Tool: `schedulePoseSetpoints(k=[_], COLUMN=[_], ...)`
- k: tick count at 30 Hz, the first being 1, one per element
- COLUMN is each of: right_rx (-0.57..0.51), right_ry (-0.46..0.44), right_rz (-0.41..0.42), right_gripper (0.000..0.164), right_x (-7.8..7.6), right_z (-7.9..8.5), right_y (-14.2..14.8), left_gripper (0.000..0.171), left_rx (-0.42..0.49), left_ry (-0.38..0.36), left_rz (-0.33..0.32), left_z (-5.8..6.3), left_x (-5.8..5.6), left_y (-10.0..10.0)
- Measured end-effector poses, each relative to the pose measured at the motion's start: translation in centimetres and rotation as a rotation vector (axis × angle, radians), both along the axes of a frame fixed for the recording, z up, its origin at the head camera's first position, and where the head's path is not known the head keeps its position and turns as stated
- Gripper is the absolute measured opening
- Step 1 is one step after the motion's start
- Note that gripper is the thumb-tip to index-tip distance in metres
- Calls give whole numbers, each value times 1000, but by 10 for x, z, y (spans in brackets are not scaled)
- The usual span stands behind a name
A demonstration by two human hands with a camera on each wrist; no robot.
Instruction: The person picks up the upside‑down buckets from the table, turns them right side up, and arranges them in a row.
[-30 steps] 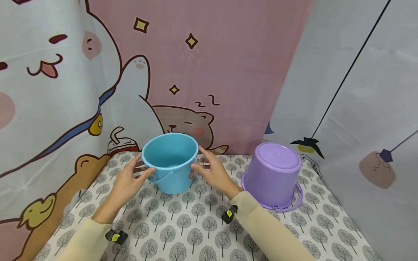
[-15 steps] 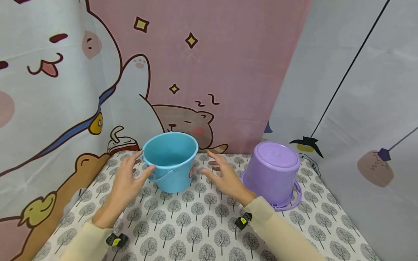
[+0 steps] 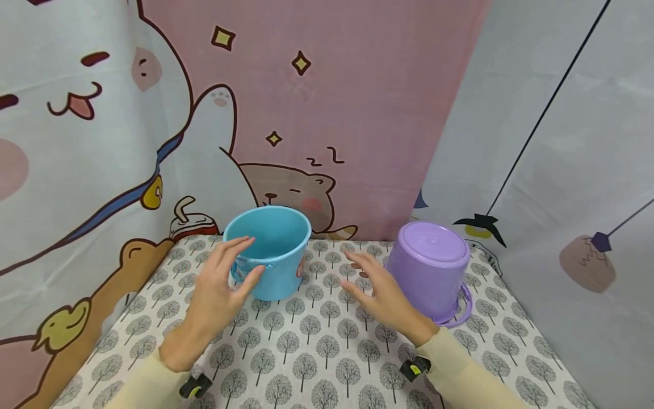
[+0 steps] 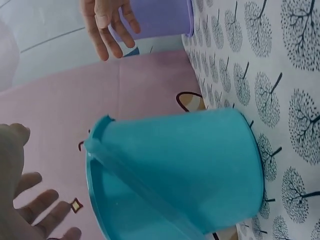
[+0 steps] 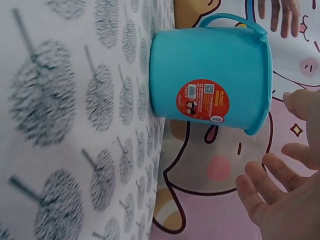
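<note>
A blue bucket (image 3: 271,255) (image 4: 175,170) (image 5: 210,85) stands upright on the tree-patterned tablecloth (image 3: 306,346), with a red round sticker on its side. My left hand (image 3: 225,278) (image 4: 30,220) hovers just in front of it, fingers spread and straight, holding nothing. A purple bucket (image 3: 431,267) (image 4: 155,17) rests upside down to the right, its handle lying on the cloth. My right hand (image 3: 380,289) (image 5: 280,195) floats between the two buckets with fingers spread, closer to the purple one, apart from both.
Cartoon-printed curtains (image 3: 153,113) close off the table at the back and left, and a grey printed sheet (image 3: 562,142) hangs on the right. Bare cloth lies in front of both buckets toward me.
Both hands have come off the blue bucket's sides. My right hand moved right toward the purple bucket; my left hand drew back slightly and sits in front of the blue one.
</note>
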State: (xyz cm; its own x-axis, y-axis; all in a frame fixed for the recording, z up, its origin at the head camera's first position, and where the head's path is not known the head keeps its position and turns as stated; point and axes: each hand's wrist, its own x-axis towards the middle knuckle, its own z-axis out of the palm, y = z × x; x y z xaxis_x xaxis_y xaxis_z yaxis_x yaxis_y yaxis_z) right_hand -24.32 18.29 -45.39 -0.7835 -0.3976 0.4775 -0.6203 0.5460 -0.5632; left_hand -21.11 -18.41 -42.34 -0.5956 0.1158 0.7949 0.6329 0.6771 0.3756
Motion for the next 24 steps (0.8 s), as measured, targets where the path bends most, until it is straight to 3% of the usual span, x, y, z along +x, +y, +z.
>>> schedulePoseSetpoints(k=[7,12,19,24], right_rx=[40,63,102,118], right_ry=[70,128,97,86], right_rz=[-37,-39,-83,-101], right_gripper=[69,70,67,62], right_x=[19,31,48,58], right_z=[-7,-14,-25,-32], right_y=[24,48,80,98], left_gripper=[70,63,56,62], left_rx=[-60,-99,-150,-200], left_ry=[43,33,47,45], left_rz=[-83,-165,-261,-271], left_z=[-2,-4,-13,-21], left_x=[6,10,11,7], left_y=[20,38,64,81])
